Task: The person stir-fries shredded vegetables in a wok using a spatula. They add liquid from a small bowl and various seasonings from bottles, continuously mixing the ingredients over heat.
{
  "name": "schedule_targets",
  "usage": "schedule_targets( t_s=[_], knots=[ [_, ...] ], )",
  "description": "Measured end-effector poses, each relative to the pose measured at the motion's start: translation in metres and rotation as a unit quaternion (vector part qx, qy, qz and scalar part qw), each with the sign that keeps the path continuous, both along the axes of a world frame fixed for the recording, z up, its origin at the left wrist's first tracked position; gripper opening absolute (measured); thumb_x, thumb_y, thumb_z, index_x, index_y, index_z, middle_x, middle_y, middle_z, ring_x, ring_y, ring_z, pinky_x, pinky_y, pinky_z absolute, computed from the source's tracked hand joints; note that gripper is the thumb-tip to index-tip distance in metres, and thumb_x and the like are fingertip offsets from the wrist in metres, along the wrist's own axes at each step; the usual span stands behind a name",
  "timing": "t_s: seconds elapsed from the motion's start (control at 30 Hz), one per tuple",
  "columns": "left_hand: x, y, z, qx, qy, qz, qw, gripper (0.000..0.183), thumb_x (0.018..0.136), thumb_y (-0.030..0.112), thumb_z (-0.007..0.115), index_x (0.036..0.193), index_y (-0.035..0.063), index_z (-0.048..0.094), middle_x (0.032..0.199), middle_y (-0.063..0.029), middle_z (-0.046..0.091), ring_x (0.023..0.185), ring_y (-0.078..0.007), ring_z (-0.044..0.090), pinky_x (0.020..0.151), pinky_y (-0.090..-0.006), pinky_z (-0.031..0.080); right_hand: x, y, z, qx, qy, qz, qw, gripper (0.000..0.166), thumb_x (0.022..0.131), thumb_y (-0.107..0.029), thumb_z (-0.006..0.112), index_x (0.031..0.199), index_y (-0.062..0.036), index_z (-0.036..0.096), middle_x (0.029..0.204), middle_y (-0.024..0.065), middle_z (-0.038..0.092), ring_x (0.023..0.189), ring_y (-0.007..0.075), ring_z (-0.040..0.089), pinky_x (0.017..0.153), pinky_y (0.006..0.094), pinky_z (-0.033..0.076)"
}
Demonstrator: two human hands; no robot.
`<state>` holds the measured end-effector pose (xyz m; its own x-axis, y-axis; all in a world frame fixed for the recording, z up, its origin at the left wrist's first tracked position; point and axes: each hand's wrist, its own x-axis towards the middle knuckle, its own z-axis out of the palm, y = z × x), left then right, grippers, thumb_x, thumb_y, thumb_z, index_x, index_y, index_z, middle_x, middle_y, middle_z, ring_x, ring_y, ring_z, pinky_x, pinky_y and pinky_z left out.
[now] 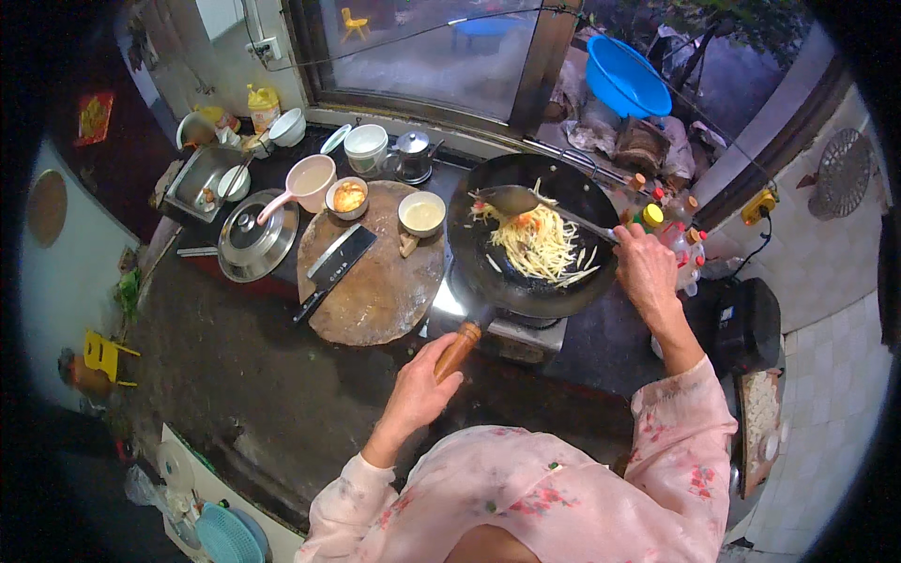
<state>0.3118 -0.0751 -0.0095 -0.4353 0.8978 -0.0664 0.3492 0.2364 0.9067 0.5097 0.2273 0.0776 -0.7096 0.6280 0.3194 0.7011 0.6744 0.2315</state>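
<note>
My left hand (424,386) grips the wooden handle (457,350) of a black wok (486,281), which sits on a stove (528,338). In my right hand (644,267) is the handle of a metal spatula (514,200), its blade over the far left part of the wok. Pale shredded vegetable strips (535,243) lie heaped in the wok, with some red and orange bits among them. A few strips are spread apart toward the wok's right side. The spatula blade hides part of the heap's far edge.
Left of the wok, a round wooden chopping board (394,295) bears a cleaver (341,260), a bowl of pale liquid (421,214) and a bowl of egg-like food (346,198). A metal lid (257,236) and pink ladle (310,183) lie farther left. Bottles (686,246) crowd the right side.
</note>
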Motion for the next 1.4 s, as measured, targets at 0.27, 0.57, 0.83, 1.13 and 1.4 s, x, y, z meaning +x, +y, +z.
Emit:
schedule_targets(
  t_s=[0.27, 0.57, 0.83, 1.13, 1.4],
  knots=[
    [0.0, 0.002, -0.005, 0.014, 0.004, -0.009, 1.0, 0.058, 0.083, 0.012, 0.069, 0.137, 0.0064, 0.05, 0.13, -0.0184, 0.059, 0.117, -0.0395, 0.059, 0.098, -0.0424, 0.048, 0.001, 0.015, -0.012, 0.141, -0.105, 0.074, 0.982, 0.03, 0.084, -0.013, 0.06, 0.114, -0.0178, 0.062, 0.099, 0.0028, 0.059, 0.099, 0.0204, 0.06, 0.076, 0.0377, 0.048],
    [0.002, -0.001, -0.008, 0.001, 0.002, 0.022, 1.0, 0.057, 0.08, 0.011, 0.07, 0.134, 0.007, 0.054, 0.127, -0.0174, 0.062, 0.115, -0.0345, 0.063, 0.097, -0.0386, 0.048, 0.067, -0.022, 0.14, 0.118, -0.199, 0.026, 0.972, 0.035, 0.075, -0.007, 0.068, 0.104, -0.0244, 0.074, 0.094, -0.0007, 0.059, 0.094, 0.0202, 0.056, 0.079, 0.0362, 0.043],
    [0.001, 0.003, -0.001, 0.005, 0.007, -0.005, 1.0, 0.055, 0.083, 0.013, 0.068, 0.135, 0.0044, 0.052, 0.13, -0.0185, 0.06, 0.117, -0.0386, 0.059, 0.099, -0.0414, 0.047, 0.047, 0.019, 0.043, 0.083, -0.162, 0.085, 0.98, 0.038, 0.07, -0.013, 0.073, 0.107, -0.0215, 0.071, 0.093, 0.0015, 0.062, 0.098, 0.0223, 0.062, 0.08, 0.0398, 0.051],
    [0.002, 0.002, 0.0, -0.01, -0.005, 0.004, 1.0, 0.056, 0.083, 0.013, 0.068, 0.136, 0.0046, 0.052, 0.131, -0.0181, 0.059, 0.118, -0.038, 0.059, 0.099, -0.0409, 0.047, 0.059, 0.067, 0.09, -0.005, -0.129, -0.103, 0.986, 0.026, 0.079, -0.018, 0.066, 0.103, -0.0181, 0.075, 0.087, 0.0161, 0.072, 0.082, 0.0342, 0.071, 0.073, 0.0473, 0.054],
    [0.001, 0.0, -0.001, -0.002, -0.001, 0.004, 1.0, 0.057, 0.082, 0.013, 0.069, 0.136, 0.0059, 0.052, 0.13, -0.0193, 0.06, 0.118, -0.0382, 0.059, 0.1, -0.0412, 0.047, 0.017, 0.092, 0.018, -0.189, -0.106, 0.033, 0.976, 0.035, 0.082, -0.041, 0.073, 0.106, -0.0147, 0.076, 0.095, 0.0166, 0.073, 0.092, 0.0351, 0.069, 0.08, 0.0462, 0.055]
  ],
)
